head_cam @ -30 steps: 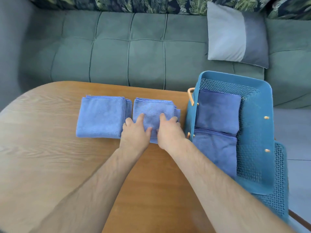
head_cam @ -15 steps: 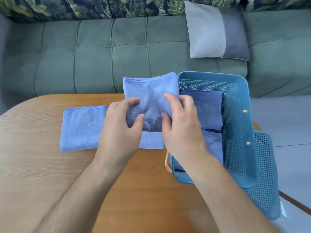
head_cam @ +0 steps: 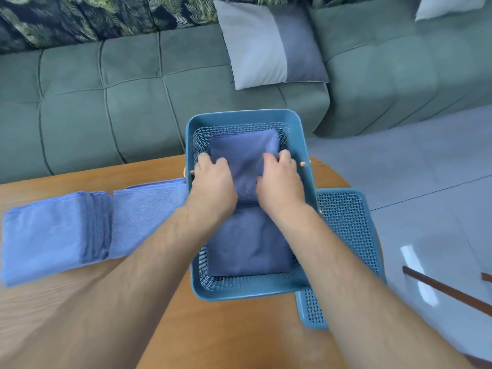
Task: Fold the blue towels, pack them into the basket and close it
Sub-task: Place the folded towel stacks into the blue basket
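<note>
Head view counts four blue towels: two in the basket and two on the table. The far towel lies flat in the back half of the basket, and the near towel fills the front half, the two meeting at a seam across the middle. Both hands are down inside on the far towel. The left hand grips its left edge, fingers curled and held close together between cloth and basket wall. The right hand grips its right edge the same way, fingers bent over the side, thumb on top of the cloth. One basket, blue and perforated, stands on the right part of the table. Its one lid lies flat just beside it on the right, overhanging the table edge. To the left of the basket sit the second folded towel, touching the basket's side, and the leftmost folded towel beside it; the leftmost shows several layered edges, so I cannot tell whether it is one cloth or more. Behind the table runs a green sofa with a two-tone grey cushion and a pale cushion at the top right corner. Grey floor shows to the right.
</note>
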Demonstrator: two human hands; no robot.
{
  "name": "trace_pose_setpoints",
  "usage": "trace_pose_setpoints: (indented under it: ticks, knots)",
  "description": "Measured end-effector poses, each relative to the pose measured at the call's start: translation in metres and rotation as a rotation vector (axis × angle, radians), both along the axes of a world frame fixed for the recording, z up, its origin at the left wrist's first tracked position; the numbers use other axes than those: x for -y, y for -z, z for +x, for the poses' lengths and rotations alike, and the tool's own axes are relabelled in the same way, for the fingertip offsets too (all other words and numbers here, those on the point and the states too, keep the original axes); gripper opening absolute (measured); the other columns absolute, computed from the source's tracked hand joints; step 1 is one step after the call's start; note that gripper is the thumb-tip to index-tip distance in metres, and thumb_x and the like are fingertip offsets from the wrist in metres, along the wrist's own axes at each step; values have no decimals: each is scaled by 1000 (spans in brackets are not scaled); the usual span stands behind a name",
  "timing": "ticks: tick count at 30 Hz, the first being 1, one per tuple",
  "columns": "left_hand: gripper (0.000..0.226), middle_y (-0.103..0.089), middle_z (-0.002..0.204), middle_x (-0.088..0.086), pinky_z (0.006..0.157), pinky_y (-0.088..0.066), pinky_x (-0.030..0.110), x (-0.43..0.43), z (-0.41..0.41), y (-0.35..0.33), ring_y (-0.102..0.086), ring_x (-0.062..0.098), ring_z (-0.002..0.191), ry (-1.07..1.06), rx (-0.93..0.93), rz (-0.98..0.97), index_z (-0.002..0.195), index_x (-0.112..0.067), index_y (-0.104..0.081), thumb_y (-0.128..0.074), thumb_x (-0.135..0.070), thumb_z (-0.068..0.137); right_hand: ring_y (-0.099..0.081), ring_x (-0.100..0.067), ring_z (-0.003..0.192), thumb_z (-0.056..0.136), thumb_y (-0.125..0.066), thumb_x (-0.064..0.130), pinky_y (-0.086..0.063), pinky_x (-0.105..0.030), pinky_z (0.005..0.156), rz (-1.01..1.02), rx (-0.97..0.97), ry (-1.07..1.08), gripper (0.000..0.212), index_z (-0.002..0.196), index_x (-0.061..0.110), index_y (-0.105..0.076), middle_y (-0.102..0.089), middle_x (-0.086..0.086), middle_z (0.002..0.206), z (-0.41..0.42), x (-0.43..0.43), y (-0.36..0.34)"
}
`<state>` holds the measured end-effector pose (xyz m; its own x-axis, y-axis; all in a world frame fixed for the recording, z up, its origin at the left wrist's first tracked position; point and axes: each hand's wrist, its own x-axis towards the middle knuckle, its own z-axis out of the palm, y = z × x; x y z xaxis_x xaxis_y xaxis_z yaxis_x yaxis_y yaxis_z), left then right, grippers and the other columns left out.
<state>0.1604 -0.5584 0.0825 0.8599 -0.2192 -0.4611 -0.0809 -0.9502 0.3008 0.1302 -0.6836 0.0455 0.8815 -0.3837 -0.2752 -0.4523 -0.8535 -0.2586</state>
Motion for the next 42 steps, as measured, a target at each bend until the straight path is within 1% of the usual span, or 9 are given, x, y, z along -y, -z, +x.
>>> trace_pose_setpoints:
  ticks: [4, 7, 13, 17, 23, 29, 34, 39, 42]
  knots:
    - [50, -62, 109, 34, 93, -54, 49, 8, 7, 19, -58, 51, 118, 411, 359, 134, 92, 7, -67, -82, -2, 45, -38, -36, 141, 93, -54, 15, -42, -39, 104, -252, 134, -59, 43, 136, 20, -55, -32, -14, 159, -2, -13, 8]
    - [74, -31, 156, 24, 121, -25, 44, 9, 19, 42, -25, 38, 149, 469, 177, 133, 153, 1, -28, -58, -16, 87, 5, -35, 155, 103, -43, 28, -11, -43, 126, -109, -39, -261, 67, 161, 22, -11, 7, -14, 169, 2, -14, 23]
    - [72, -6, 166, 20, 122, -19, 44, 19, 20, 70, -12, 35, 153, 359, 18, 147, 158, -6, -15, -52, -23, 99, 27, -33, 151, 107, -33, 36, 5, -46, 125, -99, -342, -300, 74, 158, 26, 19, 33, -12, 162, 7, -7, 51]
    - [64, -12, 164, 23, 120, -19, 43, 28, 16, 51, -18, 35, 151, 348, 62, 154, 155, -5, -23, -48, -26, 100, 19, -35, 153, 97, -50, 29, -1, -47, 126, -5, -319, -330, 88, 161, 23, 9, 22, -13, 166, 10, 1, 42]
    - [57, -14, 164, 22, 124, -15, 38, -28, -16, -1, -15, 36, 153, 370, 371, -170, 148, 7, -35, -54, -7, 97, -18, -30, 152, 106, -42, 29, -24, -41, 121, 98, -4, -131, 59, 160, 23, -19, -23, -9, 165, -30, -24, -26]
    - [51, -27, 163, 13, 117, -2, 9, -110, -25, -30, -21, 23, 152, 190, 428, -291, 149, -2, -42, -54, -6, 100, -45, -36, 138, 87, -69, 12, -46, -46, 102, 113, 405, -156, 60, 145, 15, -52, -55, -13, 143, -39, -114, -66]
    - [55, -21, 165, 5, 114, -2, 9, -201, -26, -15, -16, 17, 153, 62, 318, -205, 153, -9, -38, -54, -18, 102, -31, -34, 147, 95, -58, 15, -37, -46, 111, 240, 235, -294, 61, 153, 17, -40, -45, -13, 152, -15, -197, -59]
    - [45, -42, 151, 27, 111, -39, 43, -294, -29, 13, -41, 39, 141, -143, 252, 20, 139, 9, -50, -56, -4, 96, -37, -31, 135, 101, -51, 29, -37, -40, 104, 255, -59, -482, 65, 158, 20, -21, -41, -12, 149, -6, -279, -21]
    - [61, -18, 162, 22, 118, -22, 42, -334, -38, 28, -22, 36, 149, -326, 6, 90, 157, -9, -26, -49, -27, 103, -47, -34, 124, 105, -43, 40, -42, -43, 95, 326, -160, -437, 60, 156, 17, -23, -47, -14, 139, -5, -319, 5]
